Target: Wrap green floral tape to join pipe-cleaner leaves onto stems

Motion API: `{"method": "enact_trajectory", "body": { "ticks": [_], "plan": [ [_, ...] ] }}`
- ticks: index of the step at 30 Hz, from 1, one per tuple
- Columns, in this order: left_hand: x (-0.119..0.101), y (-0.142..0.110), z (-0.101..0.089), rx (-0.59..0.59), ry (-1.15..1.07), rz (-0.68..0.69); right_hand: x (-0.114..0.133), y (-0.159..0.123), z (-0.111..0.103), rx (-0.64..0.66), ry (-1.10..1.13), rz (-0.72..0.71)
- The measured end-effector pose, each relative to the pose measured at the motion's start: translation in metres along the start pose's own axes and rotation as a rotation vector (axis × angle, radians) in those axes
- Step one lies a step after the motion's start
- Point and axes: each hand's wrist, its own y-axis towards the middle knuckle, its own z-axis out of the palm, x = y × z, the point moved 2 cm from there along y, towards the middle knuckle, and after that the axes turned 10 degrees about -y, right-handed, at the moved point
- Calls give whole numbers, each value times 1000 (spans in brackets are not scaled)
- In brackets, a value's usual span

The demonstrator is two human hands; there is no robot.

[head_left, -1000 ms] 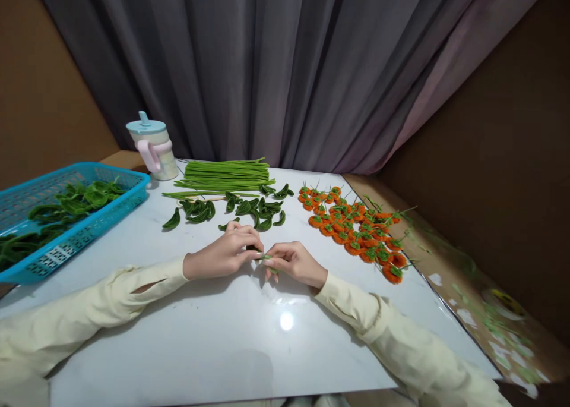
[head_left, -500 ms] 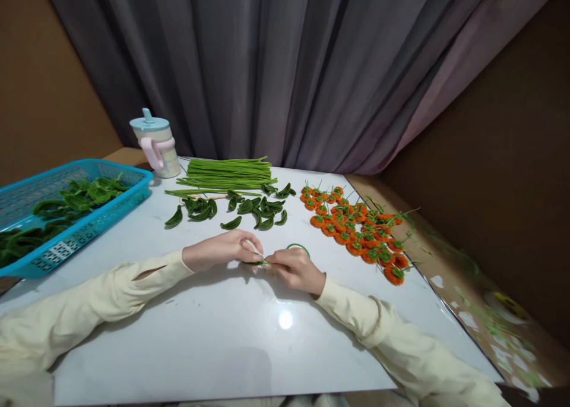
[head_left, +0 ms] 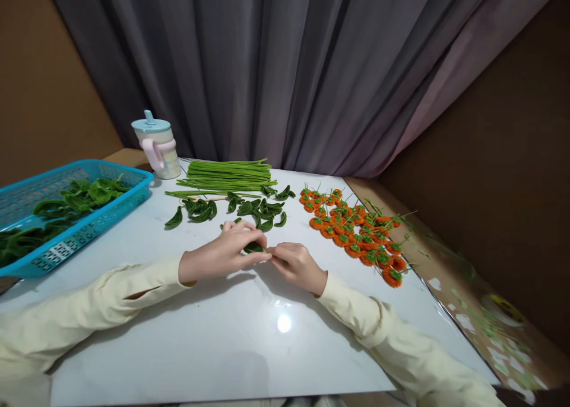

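Observation:
Between my hands, above the white tabletop, is a dark green fuzzy leaf (head_left: 253, 248), apparently made of pipe cleaner. My left hand (head_left: 225, 252) curls its thumb and fingers around the leaf, which shows in the gap between them. My right hand (head_left: 299, 267) pinches the leaf's right end, where a thin stem or wire partly shows; the fingertips hide the rest. Just beyond the hands lie several loose dark green leaves (head_left: 266, 210), some single, some in small heaps. Bright green pipe-cleaner stems (head_left: 229, 174) lie bundled behind them.
Rows of orange fuzzy pumpkin-like pieces (head_left: 354, 232) with green tops cover the table's right side. At left stands a blue basket (head_left: 145, 184) with more green leaves. A lidded cup (head_left: 162, 148) is at the back left. Paper scraps and a tape roll (head_left: 503, 309) lie on the right.
My left hand has opened wider around the leaf, its fingers lifting and spreading. The leaf has risen slightly. The green ring beside my right hand is now hidden.

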Motion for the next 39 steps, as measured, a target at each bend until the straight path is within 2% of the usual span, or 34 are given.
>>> {"method": "enact_trajectory", "body": {
  "ticks": [2,4,9,11,14,16,18,21,23,25,31,35,37,39],
  "plan": [
    [0,4,-5,-47,228,174,-5,7,-7,-3,23,37],
    [0,12,-11,-59,365,297,-11,16,-18,-18,57,87],
    [-4,46,-27,-27,490,452,-32,31,-39,22,214,304],
    [-6,56,-28,-27,480,446,-38,31,-41,30,363,434],
    [-5,60,-22,-50,406,374,-40,24,-32,74,711,604],
    [-1,55,-14,-56,357,308,-37,18,-22,92,876,659],
    [3,48,-5,-66,335,244,-33,13,-13,97,940,667],
    [5,39,2,-77,286,146,-29,9,-4,123,901,623],
    [4,36,2,-54,219,77,-27,9,-3,150,781,550],
    [1,34,1,-8,137,25,-26,9,-5,172,599,420],
    [-6,31,-7,170,-84,-143,-23,8,-11,146,104,-90],
    [-6,30,-9,286,-194,-244,-19,8,-13,211,-185,-319],
    [-3,30,-9,342,-250,-276,-17,7,-13,222,-245,-360],
    [0,31,-8,360,-282,-284,-16,7,-12,203,-178,-283]
  ]
}}
